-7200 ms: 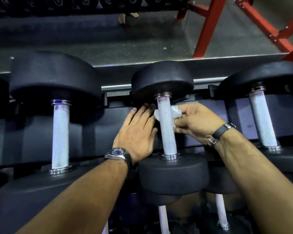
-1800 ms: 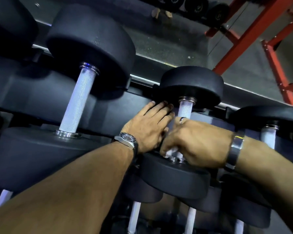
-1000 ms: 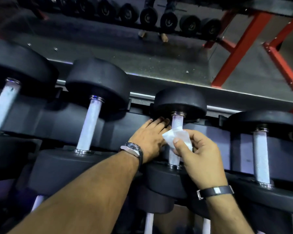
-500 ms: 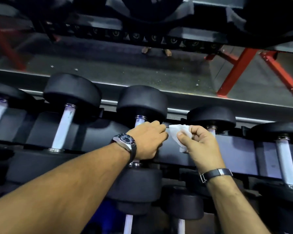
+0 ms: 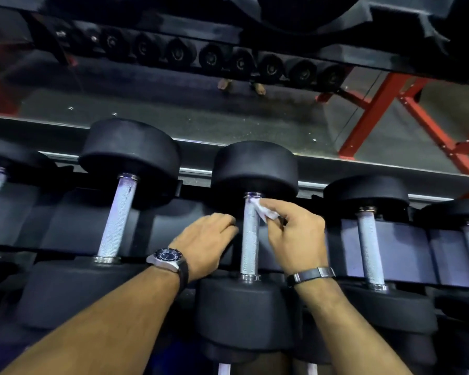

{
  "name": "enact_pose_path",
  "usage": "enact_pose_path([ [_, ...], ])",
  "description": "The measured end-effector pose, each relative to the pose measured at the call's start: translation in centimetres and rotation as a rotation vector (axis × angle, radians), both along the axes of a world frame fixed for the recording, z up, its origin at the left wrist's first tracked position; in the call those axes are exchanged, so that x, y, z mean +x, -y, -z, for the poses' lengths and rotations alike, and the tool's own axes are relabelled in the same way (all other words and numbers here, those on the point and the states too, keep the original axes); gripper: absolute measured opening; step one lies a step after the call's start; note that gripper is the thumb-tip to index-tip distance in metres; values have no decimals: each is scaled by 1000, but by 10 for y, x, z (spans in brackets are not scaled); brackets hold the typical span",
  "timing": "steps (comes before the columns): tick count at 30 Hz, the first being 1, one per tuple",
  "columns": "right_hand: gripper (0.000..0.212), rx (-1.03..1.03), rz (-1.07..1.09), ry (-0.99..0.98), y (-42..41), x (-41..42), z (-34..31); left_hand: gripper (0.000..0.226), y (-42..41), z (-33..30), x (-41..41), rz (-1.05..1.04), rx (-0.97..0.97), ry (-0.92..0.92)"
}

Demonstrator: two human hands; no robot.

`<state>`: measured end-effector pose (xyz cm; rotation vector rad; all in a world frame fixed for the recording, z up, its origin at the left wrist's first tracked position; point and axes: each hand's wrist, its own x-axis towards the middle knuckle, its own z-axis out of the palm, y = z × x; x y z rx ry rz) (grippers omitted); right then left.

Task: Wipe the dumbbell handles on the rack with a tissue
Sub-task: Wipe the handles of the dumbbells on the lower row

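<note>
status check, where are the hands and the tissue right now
Right hand pinches tissue against top of centre dumbbell handle. Left hand rests on the rack beside it, holding nothing. Nothing in the way.

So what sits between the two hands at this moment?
In the head view, the knurled dumbbell handle stands between the left hand and the right hand. The right hand pinches a tissue against the handle's upper end.

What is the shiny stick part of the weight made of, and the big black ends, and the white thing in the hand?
Handle: looks like metal, silvery with a rough crisscross grip.
Black ends: probably rubber, dull and not shiny.
White thing: thin, crumpled tissue paper, pinched by the right hand.
</note>
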<state>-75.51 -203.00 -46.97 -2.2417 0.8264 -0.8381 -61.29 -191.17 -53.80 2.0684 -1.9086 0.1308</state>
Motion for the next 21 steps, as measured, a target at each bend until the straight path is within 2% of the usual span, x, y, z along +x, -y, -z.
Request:
enact_pose_path([
  [2,27,-80,-45,-26,-1,5,2,24,8,5,2,23,-21,2],
  [4,23,-168,-60,-82,-1,8,9,20,11,13,3,59,-32,14],
  [9,21,-237,-90,-192,-7,11,19,42,15,29,4,73,18,182],
  [12,22,-259,-75,-201,-10,13,16,47,20,33,7,93,23,233],
  [15,22,-226,-67,-226,-11,11,10,47,29,32,22,214,-11,300],
  [18,25,-188,-73,-256,-9,11,5,36,40,20,38,410,-94,334],
  [21,17,-217,-58,-250,-2,13,6,48,41,21,53,525,-69,324],
])
